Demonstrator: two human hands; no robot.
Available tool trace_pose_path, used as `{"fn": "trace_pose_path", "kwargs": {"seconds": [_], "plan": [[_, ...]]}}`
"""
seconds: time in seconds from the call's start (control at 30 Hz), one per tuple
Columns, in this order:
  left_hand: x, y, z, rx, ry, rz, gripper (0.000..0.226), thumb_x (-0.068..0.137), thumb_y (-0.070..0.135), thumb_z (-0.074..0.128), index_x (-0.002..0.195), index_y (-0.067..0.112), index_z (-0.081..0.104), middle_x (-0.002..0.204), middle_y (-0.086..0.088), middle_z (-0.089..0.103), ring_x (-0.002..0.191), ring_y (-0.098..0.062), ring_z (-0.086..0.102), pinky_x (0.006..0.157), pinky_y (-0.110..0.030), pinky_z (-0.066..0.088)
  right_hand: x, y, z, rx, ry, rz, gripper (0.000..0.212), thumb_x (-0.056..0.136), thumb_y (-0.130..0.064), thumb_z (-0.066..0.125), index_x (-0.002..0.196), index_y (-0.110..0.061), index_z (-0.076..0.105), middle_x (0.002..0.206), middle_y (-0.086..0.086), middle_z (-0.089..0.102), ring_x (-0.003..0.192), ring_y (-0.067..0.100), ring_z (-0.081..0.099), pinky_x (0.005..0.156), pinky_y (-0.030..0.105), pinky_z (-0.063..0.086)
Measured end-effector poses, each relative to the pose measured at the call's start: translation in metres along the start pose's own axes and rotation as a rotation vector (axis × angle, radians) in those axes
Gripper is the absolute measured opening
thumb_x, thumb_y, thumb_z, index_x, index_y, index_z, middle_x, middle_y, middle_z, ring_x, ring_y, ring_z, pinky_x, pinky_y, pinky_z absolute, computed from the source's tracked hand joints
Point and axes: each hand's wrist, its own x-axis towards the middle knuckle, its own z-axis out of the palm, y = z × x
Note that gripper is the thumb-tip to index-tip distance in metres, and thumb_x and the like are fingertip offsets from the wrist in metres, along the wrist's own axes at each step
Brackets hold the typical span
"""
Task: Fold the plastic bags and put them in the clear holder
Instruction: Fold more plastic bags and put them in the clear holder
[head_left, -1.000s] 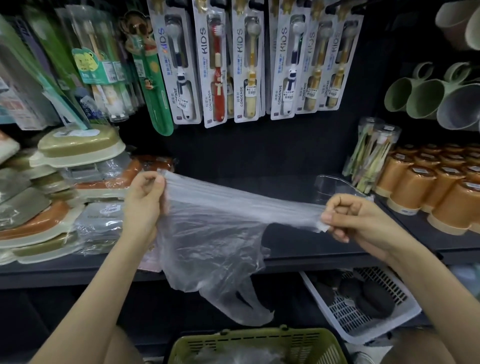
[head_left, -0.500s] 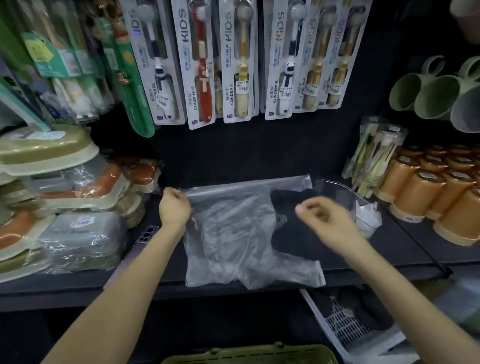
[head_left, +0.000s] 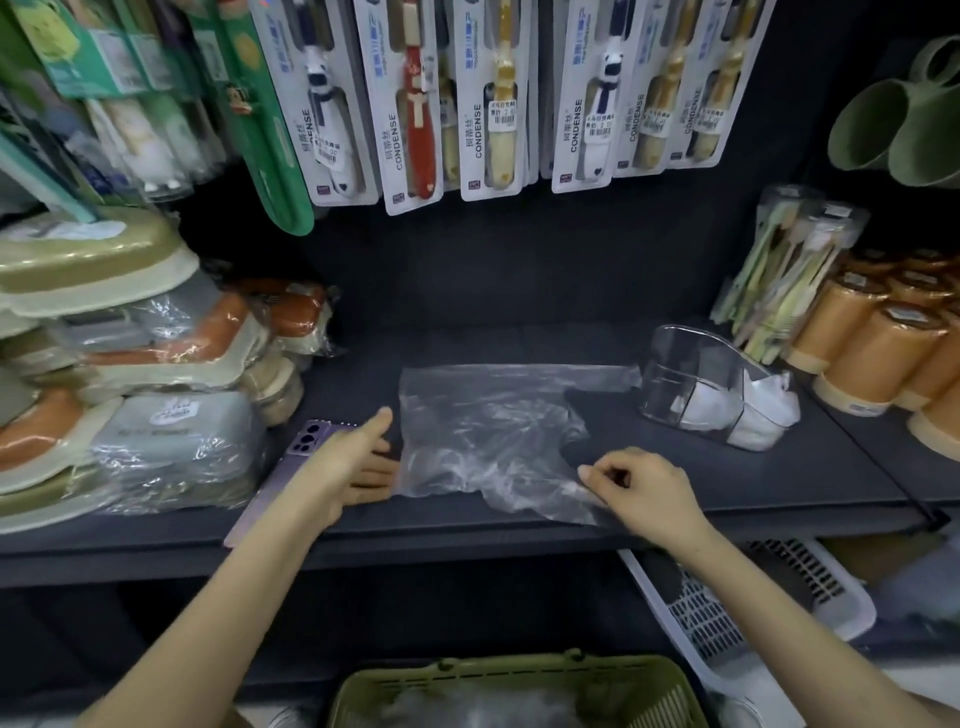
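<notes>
A clear plastic bag (head_left: 488, 431) lies flat on the dark shelf (head_left: 779, 483), one handle stretched toward the back right. My left hand (head_left: 353, 462) rests with fingers spread at the bag's left edge, pressing it down. My right hand (head_left: 644, 493) pinches the bag's lower right handle near the shelf's front edge. The clear holder (head_left: 701, 384) stands to the right of the bag, with folded white bags inside it.
A purple phone (head_left: 291, 467) lies under my left forearm. Wrapped soap dishes (head_left: 130, 374) stack at the left, orange cups (head_left: 883, 353) at the right. Toothbrush packs (head_left: 483, 98) hang above. A green basket (head_left: 519, 691) and a white basket (head_left: 753, 608) sit below.
The bag went from being stretched in the air to lying flat on the shelf. My left hand slid down its left edge; my right hand moved to the lower right handle.
</notes>
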Motion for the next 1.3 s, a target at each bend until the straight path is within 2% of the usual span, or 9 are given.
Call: {"fn": "trace_pose_path", "kwargs": {"seconds": [0.17, 0.27, 0.37, 0.47, 0.57, 0.7, 0.93, 1.13, 1.3], "plan": [[-0.025, -0.027, 0.009, -0.077, -0.03, 0.076, 0.012, 0.095, 0.017, 0.06, 0.091, 0.005, 0.061, 0.065, -0.008, 0.067, 0.057, -0.015, 0.058, 0.047, -0.018, 0.051, -0.01, 0.0, 0.001, 0.054, -0.015, -0.021, 0.034, 0.088, -0.066, 0.039, 0.064, -0.046, 0.051, 0.091, -0.012, 0.061, 0.098, 0.016, 0.054, 0.094, 0.042, 0.037], [-0.021, -0.029, 0.016, -0.164, 0.049, 0.119, 0.007, 0.093, 0.005, 0.059, 0.086, 0.008, 0.058, 0.062, -0.005, 0.054, 0.051, -0.012, 0.05, 0.043, -0.015, 0.047, -0.023, -0.001, -0.002, 0.08, -0.036, -0.049, 0.044, 0.076, -0.083, 0.036, 0.071, -0.045, 0.058, 0.098, -0.018, 0.058, 0.099, 0.009, 0.047, 0.094, 0.036, 0.03], [-0.015, -0.027, 0.016, -0.272, 0.05, 0.109, 0.009, 0.091, 0.005, 0.062, 0.086, 0.009, 0.055, 0.067, -0.006, 0.052, 0.057, -0.012, 0.052, 0.043, -0.015, 0.047, -0.031, 0.006, 0.0, 0.049, -0.021, -0.101, 0.023, 0.079, -0.057, 0.064, 0.07, -0.037, 0.06, 0.1, -0.02, 0.057, 0.098, 0.008, 0.048, 0.093, 0.036, 0.031], [-0.014, -0.021, 0.008, -0.489, 0.019, 0.036, 0.013, 0.091, 0.006, 0.062, 0.082, 0.012, 0.056, 0.068, -0.002, 0.054, 0.051, -0.009, 0.054, 0.043, -0.014, 0.047, -0.032, 0.011, -0.01, 0.339, -0.051, -0.048, 0.022, 0.076, -0.034, 0.078, 0.063, -0.028, 0.062, 0.09, -0.012, 0.064, 0.086, 0.004, 0.058, 0.091, 0.034, 0.039], [-0.012, -0.018, -0.004, -0.677, -0.004, -0.022, 0.013, 0.092, 0.007, 0.06, 0.08, 0.01, 0.057, 0.07, 0.0, 0.058, 0.041, -0.003, 0.053, 0.042, -0.013, 0.046, -0.032, 0.01, -0.038, 0.601, -0.173, 0.035, 0.024, 0.072, -0.032, 0.078, 0.058, -0.021, 0.061, 0.066, -0.007, 0.059, 0.063, 0.007, 0.052, 0.069, 0.026, 0.04], [-0.01, -0.015, -0.014, -0.728, 0.001, -0.052, 0.015, 0.092, 0.009, 0.059, 0.078, 0.007, 0.057, 0.078, -0.001, 0.054, 0.065, -0.007, 0.047, 0.04, -0.011, 0.044, -0.027, 0.014, -0.062, 0.785, -0.283, 0.166, 0.027, 0.072, -0.03, 0.071, 0.068, -0.009, 0.054, 0.062, 0.006, 0.057, 0.065, 0.018, 0.059, 0.054, 0.024, 0.046], [-0.007, -0.016, -0.015, -0.76, 0.015, -0.052, 0.013, 0.093, 0.009, 0.06, 0.079, 0.006, 0.058, 0.08, -0.004, 0.056, 0.07, -0.009, 0.052, 0.043, -0.012, 0.048, -0.014, 0.025, -0.066, 0.971, -0.166, 0.364, 0.021, 0.085, -0.008, 0.066, 0.067, -0.006, 0.054, 0.061, 0.006, 0.062, 0.047, 0.009, 0.053, 0.043, 0.017, 0.044], [-0.008, -0.028, -0.001, -0.548, 0.144, 0.05, 0.014, 0.092, -0.004, 0.058, 0.079, 0.002, 0.058, 0.051, -0.002, 0.063, 0.039, -0.005, 0.06, 0.038, -0.009, 0.043, -0.011, 0.036, -0.047, 0.713, 0.036, 0.387, 0.026, 0.084, -0.001, 0.07, 0.066, -0.002, 0.051, 0.055, 0.009, 0.062, 0.038, 0.007, 0.051, 0.038, 0.018, 0.042], [-0.017, -0.035, 0.002, -0.153, 0.221, 0.119, 0.037, 0.087, 0.004, 0.068, 0.115, 0.004, 0.044, 0.095, -0.015, 0.058, 0.063, -0.023, 0.062, 0.049, -0.023, 0.053, -0.009, 0.045, -0.046, 0.618, 0.01, 0.37, 0.016, 0.084, -0.001, 0.07, 0.084, -0.002, 0.054, 0.062, 0.014, 0.062, 0.042, 0.012, 0.053, 0.036, 0.02, 0.039]]}}
